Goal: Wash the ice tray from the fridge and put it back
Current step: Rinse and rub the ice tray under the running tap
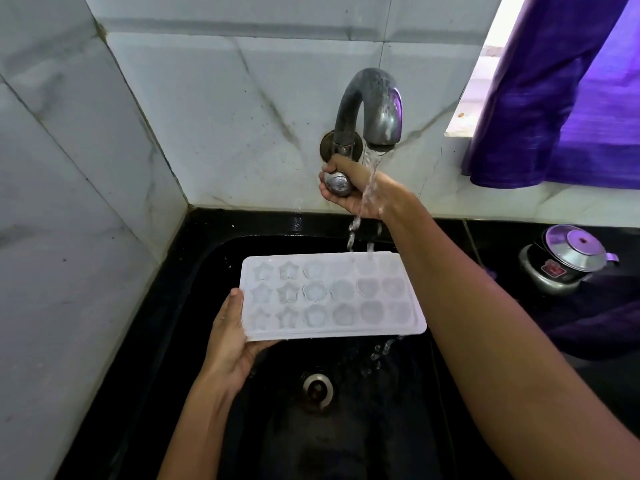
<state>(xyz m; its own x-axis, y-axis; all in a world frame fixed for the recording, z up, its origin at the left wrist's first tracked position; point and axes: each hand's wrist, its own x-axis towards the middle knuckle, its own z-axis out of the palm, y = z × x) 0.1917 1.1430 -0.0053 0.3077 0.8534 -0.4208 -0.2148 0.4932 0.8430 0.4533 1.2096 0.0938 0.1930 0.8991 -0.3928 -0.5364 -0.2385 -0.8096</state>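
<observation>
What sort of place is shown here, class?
Most likely a home kitchen: a black sink under a running wall tap, marble-look wall tiles, and a pressure cooker on the counter beside it.

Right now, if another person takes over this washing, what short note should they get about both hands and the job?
Left hand: holds the ice tray by its left end, over the black sink.
Right hand: grips the tap knob under the tap.
Water is running, passes over the right wrist and lands on the tray's far edge.
Done: tray brought to the sink, tap open.
Left: rinse all the moulds, close the tap, return the tray to the fridge.
</observation>
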